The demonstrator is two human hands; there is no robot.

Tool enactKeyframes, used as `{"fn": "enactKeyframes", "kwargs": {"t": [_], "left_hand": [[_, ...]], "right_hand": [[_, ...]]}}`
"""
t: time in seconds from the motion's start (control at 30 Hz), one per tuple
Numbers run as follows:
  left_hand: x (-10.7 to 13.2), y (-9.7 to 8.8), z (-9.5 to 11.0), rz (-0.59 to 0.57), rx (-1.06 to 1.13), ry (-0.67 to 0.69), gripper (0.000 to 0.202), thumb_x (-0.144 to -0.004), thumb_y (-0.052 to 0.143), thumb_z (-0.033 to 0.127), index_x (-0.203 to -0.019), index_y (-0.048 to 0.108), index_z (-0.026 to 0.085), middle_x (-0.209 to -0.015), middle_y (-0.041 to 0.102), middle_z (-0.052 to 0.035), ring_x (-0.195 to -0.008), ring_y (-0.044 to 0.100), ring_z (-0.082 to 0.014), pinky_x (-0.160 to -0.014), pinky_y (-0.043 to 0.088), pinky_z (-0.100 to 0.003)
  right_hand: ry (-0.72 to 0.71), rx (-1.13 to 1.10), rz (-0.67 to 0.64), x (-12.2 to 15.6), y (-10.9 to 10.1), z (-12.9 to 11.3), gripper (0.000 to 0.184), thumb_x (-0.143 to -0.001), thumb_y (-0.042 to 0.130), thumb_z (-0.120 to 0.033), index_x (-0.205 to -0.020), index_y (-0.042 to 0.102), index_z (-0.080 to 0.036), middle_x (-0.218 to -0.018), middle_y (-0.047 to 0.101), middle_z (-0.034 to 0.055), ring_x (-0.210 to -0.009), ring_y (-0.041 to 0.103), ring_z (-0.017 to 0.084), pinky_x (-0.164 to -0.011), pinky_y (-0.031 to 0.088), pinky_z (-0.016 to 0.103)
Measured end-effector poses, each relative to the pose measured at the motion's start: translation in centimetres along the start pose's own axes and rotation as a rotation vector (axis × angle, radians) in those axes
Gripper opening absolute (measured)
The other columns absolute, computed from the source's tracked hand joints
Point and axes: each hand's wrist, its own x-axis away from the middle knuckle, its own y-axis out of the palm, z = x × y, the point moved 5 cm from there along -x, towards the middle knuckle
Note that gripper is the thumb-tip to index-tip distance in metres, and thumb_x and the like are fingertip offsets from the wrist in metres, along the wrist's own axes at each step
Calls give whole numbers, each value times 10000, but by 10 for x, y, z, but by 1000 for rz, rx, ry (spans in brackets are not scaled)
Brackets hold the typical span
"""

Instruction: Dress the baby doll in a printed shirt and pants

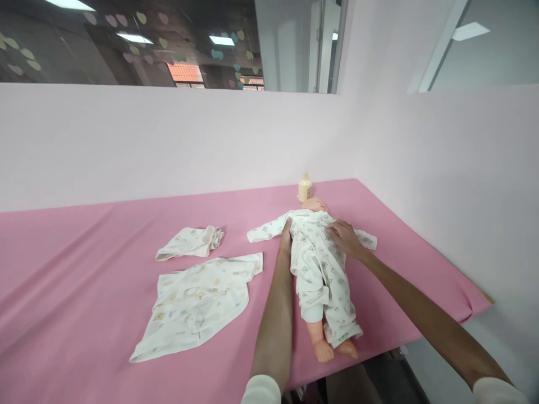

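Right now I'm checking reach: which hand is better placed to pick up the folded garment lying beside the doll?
Left hand: it rests at the doll's left side, nearer the folded garment; the right hand lies across the doll's chest.

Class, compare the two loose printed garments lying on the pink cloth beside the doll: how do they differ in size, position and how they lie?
The larger garment lies spread nearly flat, nearer the camera; the smaller garment is bunched and folded, farther back toward the wall. The larger garment covers far more of the pink cloth than the smaller one. Both are whitish with a small pastel print like the doll's suit, and neither hand touches them.
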Motion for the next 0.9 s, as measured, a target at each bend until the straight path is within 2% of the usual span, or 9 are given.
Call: {"fn": "enactKeyframes", "kwargs": {"t": [0.1,0.23,0.37,0.47,0.53,0.7,0.8,0.9], "left_hand": [[5,4,1,17,-34,-1,550,-820,613,542,-1231,620,176,-1176,693,-110,-1218,574,-319,-1086,418,-462],[10,9,2,12,-73,-3,557,-822,584,572,-1206,631,172,-1161,697,-117,-1203,582,-328,-1077,419,-482],[13,11,2,5,-111,6,537,-822,573,584,-1159,651,174,-1130,706,-113,-1192,588,-320,-1072,422,-454],[15,11,5,43,-129,32,501,-828,575,563,-1126,661,170,-1093,717,-106,-1180,591,-321,-1062,422,-442],[15,10,6,56,-139,54,473,-841,570,540,-1117,661,167,-1077,721,-99,-1173,589,-318,-1058,415,-435],[15,9,10,108,-182,103,362,-885,541,471,-1083,661,192,-1053,726,-75,-1154,580,-284,-1050,399,-397],[16,10,9,119,-185,101,371,-897,520,477,-1074,654,179,-993,730,-82,-1135,587,-284,-1041,403,-397],[18,12,6,112,-182,42,420,-895,510,513,-1074,646,159,-953,728,-89,-1122,590,-286,-1040,403,-399]], "right_hand": [[63,-178,-113,10,-7,19,240,-914,449,-369,-986,611,-207,-1006,621,52,-979,559,205,-921,404,373],[83,-286,-217,14,-10,26,286,-871,509,-423,-1038,567,-197,-973,617,38,-860,572,180,-775,452,304],[-2,-29,-219,6,-7,20,153,-878,489,-336,-890,540,-192,-836,612,15,-769,543,173,-748,412,299],[-112,175,-199,2,-4,14,112,-888,431,-224,-831,520,-184,-792,604,25,-761,528,174,-819,381,324],[-138,182,-200,1,-4,13,100,-884,426,-205,-861,519,-179,-831,609,34,-789,533,174,-830,374,320],[-58,-18,-278,2,-5,16,202,-886,477,-373,-969,514,-194,-911,609,15,-755,526,159,-666,375,258],[-87,122,-270,-4,-3,12,123,-856,463,-226,-954,529,-189,-862,623,18,-753,530,172,-702,368,274],[-48,300,-141,-16,-6,9,219,-867,395,-113,-1010,554,-163,-955,650,79,-882,561,209,-851,357,328]]}}
